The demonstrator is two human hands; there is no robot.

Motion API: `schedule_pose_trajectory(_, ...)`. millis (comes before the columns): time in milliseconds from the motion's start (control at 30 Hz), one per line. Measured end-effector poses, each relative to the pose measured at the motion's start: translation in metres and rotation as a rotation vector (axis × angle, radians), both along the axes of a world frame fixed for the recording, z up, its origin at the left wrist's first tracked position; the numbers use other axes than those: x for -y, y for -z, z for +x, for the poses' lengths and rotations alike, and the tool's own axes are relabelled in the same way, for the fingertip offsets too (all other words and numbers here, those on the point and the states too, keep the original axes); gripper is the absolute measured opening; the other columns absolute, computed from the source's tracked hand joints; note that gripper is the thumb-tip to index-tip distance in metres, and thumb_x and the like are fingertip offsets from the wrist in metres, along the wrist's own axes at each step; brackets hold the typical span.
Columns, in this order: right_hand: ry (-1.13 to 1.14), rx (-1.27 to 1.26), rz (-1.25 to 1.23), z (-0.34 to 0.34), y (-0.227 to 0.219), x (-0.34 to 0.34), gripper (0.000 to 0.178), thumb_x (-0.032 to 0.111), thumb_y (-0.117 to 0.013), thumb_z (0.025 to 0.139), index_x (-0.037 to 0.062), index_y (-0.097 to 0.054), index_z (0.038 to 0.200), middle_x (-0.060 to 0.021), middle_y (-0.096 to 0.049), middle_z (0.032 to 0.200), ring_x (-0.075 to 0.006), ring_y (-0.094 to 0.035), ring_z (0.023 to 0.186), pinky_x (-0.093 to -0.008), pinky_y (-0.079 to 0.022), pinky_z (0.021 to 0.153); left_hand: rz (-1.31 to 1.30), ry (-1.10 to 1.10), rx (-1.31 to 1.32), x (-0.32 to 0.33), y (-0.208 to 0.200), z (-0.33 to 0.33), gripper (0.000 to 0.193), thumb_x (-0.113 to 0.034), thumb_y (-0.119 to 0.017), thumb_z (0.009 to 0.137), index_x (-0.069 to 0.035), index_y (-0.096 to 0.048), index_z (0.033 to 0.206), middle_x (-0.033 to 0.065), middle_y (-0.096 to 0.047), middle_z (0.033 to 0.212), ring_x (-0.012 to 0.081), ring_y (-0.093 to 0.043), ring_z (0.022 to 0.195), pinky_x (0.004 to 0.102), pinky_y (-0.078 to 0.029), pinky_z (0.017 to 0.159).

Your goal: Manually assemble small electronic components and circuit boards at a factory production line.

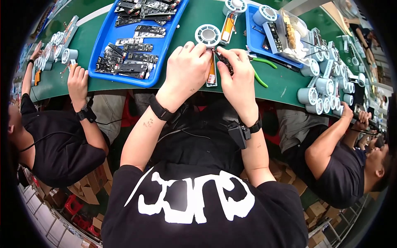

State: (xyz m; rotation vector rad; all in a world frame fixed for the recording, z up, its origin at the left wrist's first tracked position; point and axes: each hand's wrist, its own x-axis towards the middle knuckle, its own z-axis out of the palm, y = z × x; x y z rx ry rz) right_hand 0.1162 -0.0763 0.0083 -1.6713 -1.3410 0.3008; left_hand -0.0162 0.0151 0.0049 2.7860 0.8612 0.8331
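Over the near edge of the green bench, the person's two bare hands met just below the round head of a pale-blue unit, which lay face up with its narrow body pointing toward the person. A long orange-and-silver part showed in that body, between the hands. The left hand was curled against the body at its upper end; its fingertips were hidden, so what its grip held could not be told. The right hand had a narrow grip, thumb and fingers closed around a dark circuit board just right of the body. Beyond the hands lay a second unit with an orange strip in its body. To the left, a blue tray carried loose piles of boards. Just right of the right hand rested a tool with green handles, near another blue tray that held a clear container. Farther right, more round-headed units stood clustered near a co-worker's hand. On the left, another co-worker's hand was raised at the bench edge.
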Motion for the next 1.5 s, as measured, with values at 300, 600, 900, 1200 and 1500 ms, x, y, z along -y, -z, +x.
schedule_pose_trajectory(300,-0.004,-0.141,-0.034,0.002,0.007,-0.004,0.033,-0.002,-0.068,0.088,0.002,-0.068,0.12,-0.011,-0.065,0.105,-0.019,-0.064,0.081,-0.0301,-0.051,0.071,-0.116,0.121,0.057,-0.01,0.007,-0.012,0.015,-0.01,-0.066,0.087,-0.007,-0.071,0.101,0.0065,-0.061,0.09,0.0262,-0.061,0.082,0.0376,-0.052,0.072)
schedule_pose_trajectory(600,-0.035,-0.098,0.011,0.008,0.014,-0.003,0.032,-0.003,-0.07,0.086,0.001,-0.068,0.117,-0.0086,-0.065,0.104,-0.0139,-0.06,0.073,-0.0276,-0.05,0.068,-0.285,0.213,0.299,-0.018,0.012,-0.022,0.03,0.001,-0.067,0.083,-0.006,-0.072,0.112,0.0088,-0.065,0.095,0.0277,-0.066,0.086,0.0377,-0.056,0.075)
schedule_pose_trajectory(900,-0.093,-0.065,0.004,0.014,0.008,-0.004,0.034,-0.004,-0.071,0.084,0.0017,-0.068,0.117,-0.0084,-0.064,0.104,-0.0142,-0.058,0.074,-0.0277,-0.049,0.069,-0.152,0.273,0.209,-0.029,0.011,-0.017,0.039,0.009,-0.063,0.081,-0.005,-0.072,0.116,0.0099,-0.066,0.096,0.0279,-0.068,0.087,0.0372,-0.057,0.075)
schedule_pose_trajectory(1200,-0.201,-0.039,0.011,0.023,0.007,-0.005,0.035,-0.003,-0.072,0.083,0.002,-0.068,0.117,-0.0125,-0.064,0.107,-0.0262,-0.067,0.09,-0.034,-0.054,0.078,-0.209,0.236,0.289,-0.023,0.017,-0.012,0.035,0.007,-0.062,0.081,-0.006,-0.072,0.111,0.0081,-0.064,0.098,0.0277,-0.065,0.088,0.0376,-0.056,0.079)
schedule_pose_trajectory(1500,-0.118,-0.105,-0.002,0.012,0.01,-0.005,0.035,-0.004,-0.073,0.084,0.0014,-0.069,0.118,-0.0062,-0.065,0.105,-0.0095,-0.058,0.074,-0.0236,-0.048,0.068,-0.189,0.091,0.184,-0.009,0.02,-0.018,0.037,0.01,-0.06,0.079,-0.003,-0.072,0.112,0.0101,-0.064,0.102,0.0299,-0.065,0.096,0.0398,-0.055,0.085)
